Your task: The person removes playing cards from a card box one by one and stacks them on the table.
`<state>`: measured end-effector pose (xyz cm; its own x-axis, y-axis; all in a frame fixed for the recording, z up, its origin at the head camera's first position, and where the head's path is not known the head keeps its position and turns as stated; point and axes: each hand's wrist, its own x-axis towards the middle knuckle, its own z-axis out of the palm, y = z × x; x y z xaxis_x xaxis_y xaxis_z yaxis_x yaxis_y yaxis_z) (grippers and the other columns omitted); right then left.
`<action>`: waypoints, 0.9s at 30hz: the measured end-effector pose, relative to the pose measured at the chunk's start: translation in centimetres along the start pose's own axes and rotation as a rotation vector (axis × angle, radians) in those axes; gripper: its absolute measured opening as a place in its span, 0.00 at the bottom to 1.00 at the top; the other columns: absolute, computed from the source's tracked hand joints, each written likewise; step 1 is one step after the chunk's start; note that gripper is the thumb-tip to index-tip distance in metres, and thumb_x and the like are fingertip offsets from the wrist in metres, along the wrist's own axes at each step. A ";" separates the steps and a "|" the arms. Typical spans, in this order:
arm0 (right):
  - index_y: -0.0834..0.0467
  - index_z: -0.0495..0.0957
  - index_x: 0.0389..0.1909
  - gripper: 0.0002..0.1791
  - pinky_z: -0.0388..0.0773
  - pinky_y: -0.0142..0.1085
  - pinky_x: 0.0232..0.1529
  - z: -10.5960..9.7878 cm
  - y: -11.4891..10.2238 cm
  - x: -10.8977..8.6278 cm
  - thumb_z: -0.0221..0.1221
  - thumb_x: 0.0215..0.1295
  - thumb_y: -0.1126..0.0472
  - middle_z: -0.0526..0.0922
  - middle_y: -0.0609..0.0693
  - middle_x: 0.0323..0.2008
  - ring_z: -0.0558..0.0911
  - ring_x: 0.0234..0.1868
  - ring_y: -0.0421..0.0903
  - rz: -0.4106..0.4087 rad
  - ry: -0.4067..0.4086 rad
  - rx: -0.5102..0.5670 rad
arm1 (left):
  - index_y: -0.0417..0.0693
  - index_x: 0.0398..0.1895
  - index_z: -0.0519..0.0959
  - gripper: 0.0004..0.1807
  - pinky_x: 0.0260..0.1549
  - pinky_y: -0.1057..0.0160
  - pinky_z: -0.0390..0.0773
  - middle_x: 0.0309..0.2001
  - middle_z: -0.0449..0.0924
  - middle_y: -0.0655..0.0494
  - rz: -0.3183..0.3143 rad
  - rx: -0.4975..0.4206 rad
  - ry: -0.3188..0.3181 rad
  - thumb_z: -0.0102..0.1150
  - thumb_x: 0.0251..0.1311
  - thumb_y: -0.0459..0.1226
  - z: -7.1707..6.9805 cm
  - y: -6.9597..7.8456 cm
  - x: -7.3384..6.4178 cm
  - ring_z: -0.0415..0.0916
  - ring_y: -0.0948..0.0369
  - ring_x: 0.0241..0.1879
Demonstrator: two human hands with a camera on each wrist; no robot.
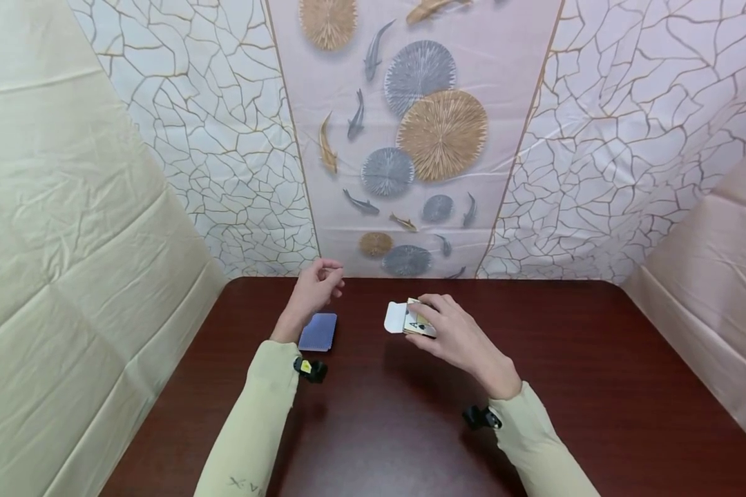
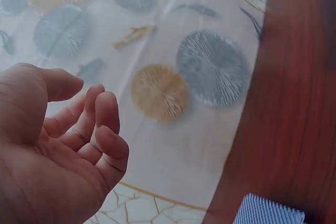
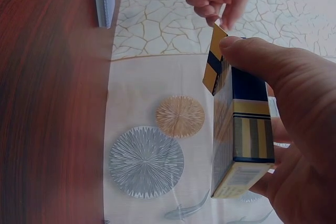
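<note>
My right hand (image 1: pixel 463 338) grips a playing-card box (image 1: pixel 421 323) above the table, thumb and fingers on its sides. The box's top flap (image 1: pixel 394 317) stands open and points left. An ace shows on the face turned up to the head view, partly covered by fingers. In the right wrist view the card box (image 3: pixel 252 140) has dark blue and gold bands. My left hand (image 1: pixel 311 293) hangs in the air with loosely bent fingers, holding nothing. Below its wrist a stack of blue-backed cards (image 1: pixel 320 334) lies on the table, partly hidden by the arm.
The dark red-brown table (image 1: pixel 373 428) runs up to a patterned cloth (image 1: pixel 404 207) with fish and round motifs. Plain cream cloth (image 1: pixel 99 262) hangs at the left, and similar cloth stands at the right. Each wrist wears a small black camera (image 1: pixel 481 417).
</note>
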<state>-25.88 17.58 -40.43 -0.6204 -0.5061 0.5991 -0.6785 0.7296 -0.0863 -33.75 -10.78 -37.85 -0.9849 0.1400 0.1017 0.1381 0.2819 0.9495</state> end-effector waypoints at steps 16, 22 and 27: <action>0.55 0.81 0.51 0.25 0.78 0.45 0.45 0.0 0.0 0.1 0.73 0.52 0.51 0.80 0.55 0.50 0.77 0.49 0.52 -0.002 0.005 0.001 | 0.45 0.53 0.75 0.13 0.25 0.63 0.73 0.32 0.80 0.50 0.011 -0.104 -0.021 0.54 0.70 0.39 3.2 0.4 -2.5 0.78 0.62 0.26; 0.55 0.81 0.51 0.26 0.77 0.45 0.46 0.1 0.0 0.1 0.73 0.52 0.51 0.80 0.55 0.51 0.77 0.49 0.53 -0.002 0.001 0.006 | 0.48 0.53 0.75 0.12 0.24 0.63 0.73 0.34 0.81 0.46 0.008 -0.118 -0.056 0.55 0.70 0.40 4.2 0.2 -3.2 0.79 0.62 0.26; 0.55 0.81 0.51 0.26 0.77 0.44 0.46 0.1 0.0 0.1 0.73 0.52 0.51 0.80 0.55 0.51 0.77 0.49 0.52 -0.003 -0.002 -0.001 | 0.46 0.54 0.74 0.13 0.24 0.64 0.72 0.35 0.81 0.43 0.011 -0.160 -0.081 0.54 0.70 0.39 5.1 0.5 -3.6 0.80 0.59 0.27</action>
<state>-25.97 17.50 -40.47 -0.6195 -0.5091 0.5975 -0.6798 0.7286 -0.0840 -29.59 -6.33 -39.22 -0.9708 0.2205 0.0946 0.1244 0.1256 0.9842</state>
